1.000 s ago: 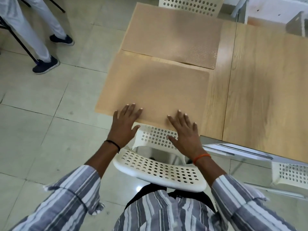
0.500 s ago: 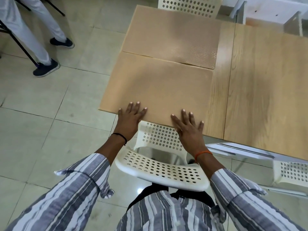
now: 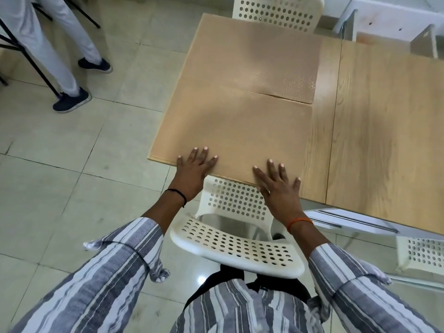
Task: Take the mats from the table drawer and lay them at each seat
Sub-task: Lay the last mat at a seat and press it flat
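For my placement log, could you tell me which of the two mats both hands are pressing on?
The near mat, by the near chair: left hand and right hand lie flat on its near edge. The far mat lies untouched.

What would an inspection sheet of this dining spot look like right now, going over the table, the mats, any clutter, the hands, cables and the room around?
Surface: wooden table, two panels joined by a seam, bare on the right.
Job's things: near mat lies flat at the near seat; far mat lies flat beyond it, its near right corner overlapping the near mat.
Clutter: nothing seen.
Hands: left hand and right hand rest flat, fingers straight, on the near mat's front edge.
Cables: nothing seen.
Surroundings: white perforated chair tucked under the near edge, another chair at the far end, an open drawer rail to the right, tiled floor, a bystander's legs.
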